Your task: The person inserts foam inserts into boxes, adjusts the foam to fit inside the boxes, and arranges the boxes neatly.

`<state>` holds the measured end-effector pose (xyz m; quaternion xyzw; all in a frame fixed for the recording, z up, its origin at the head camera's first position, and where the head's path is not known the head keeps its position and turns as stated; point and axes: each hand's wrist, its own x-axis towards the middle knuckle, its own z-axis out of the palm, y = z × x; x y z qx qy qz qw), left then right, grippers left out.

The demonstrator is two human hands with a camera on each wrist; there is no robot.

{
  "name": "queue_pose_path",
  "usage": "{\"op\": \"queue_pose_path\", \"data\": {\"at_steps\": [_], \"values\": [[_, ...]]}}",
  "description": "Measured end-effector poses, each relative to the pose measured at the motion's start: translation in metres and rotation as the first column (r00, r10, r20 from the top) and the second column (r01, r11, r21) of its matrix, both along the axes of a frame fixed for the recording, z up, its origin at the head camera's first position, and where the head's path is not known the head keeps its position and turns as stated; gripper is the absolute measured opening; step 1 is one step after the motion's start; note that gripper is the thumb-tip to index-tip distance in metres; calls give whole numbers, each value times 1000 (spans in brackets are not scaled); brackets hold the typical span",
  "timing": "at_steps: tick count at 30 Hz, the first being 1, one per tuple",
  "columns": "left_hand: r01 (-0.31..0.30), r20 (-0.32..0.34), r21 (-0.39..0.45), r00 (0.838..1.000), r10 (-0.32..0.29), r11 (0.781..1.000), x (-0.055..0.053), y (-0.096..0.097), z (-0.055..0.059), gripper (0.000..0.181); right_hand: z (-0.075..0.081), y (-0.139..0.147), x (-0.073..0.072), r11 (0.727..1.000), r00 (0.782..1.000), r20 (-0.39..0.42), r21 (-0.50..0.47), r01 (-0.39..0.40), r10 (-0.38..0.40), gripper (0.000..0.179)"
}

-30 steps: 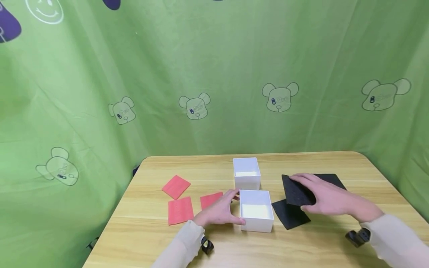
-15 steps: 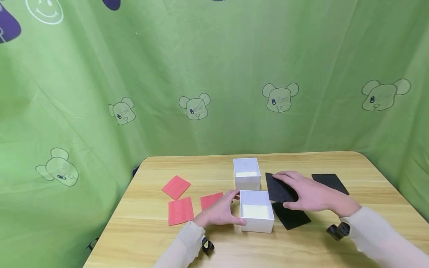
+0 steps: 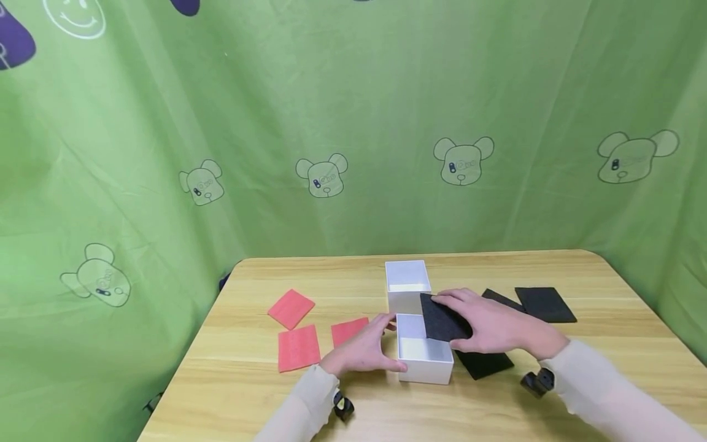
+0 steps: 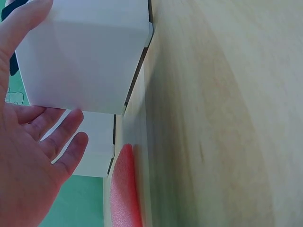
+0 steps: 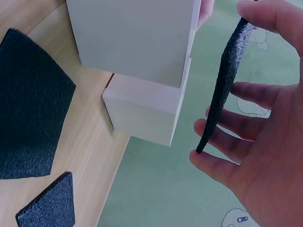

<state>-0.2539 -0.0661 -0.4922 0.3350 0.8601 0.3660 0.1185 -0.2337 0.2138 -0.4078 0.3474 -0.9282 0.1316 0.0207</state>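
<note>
My left hand (image 3: 361, 350) grips the near white open-topped box (image 3: 425, 372), thumb at its front corner and fingers at its far side. In the left wrist view the thumb and fingers lie against the box wall (image 4: 85, 61). My right hand (image 3: 499, 325) pinches a square black foam sheet (image 3: 440, 319) between thumb and fingertips. That sheet is tilted over the right part of the near box's opening and hides some of the inside. Seen edge-on in the right wrist view, the foam sheet (image 5: 221, 85) is held apart from the box.
Behind the near box stands a second white box (image 3: 405, 301). Red foam squares (image 3: 298, 348) lie on the wooden table (image 3: 248, 393) at left. At right lie black sheets (image 3: 545, 305), one partly under my right hand. A green curtain (image 3: 386, 202) hangs behind.
My right hand has carried the black sheet leftward, from above the other black sheets to over the near box. The left hand and both boxes have stayed in place.
</note>
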Motion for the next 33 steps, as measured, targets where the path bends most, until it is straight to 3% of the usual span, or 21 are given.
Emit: {"op": "queue_pose_path", "data": {"at_steps": [19,33], "values": [[-35,-57,-28,998,33,999,1,4,-2,98,-10,-27,2,998,999,5,37,-52,52,76],[-56,-72,-28,996,54,998,2,6,-3,97,-24,-30,1,997,997,34,39,-74,72,77]]}}
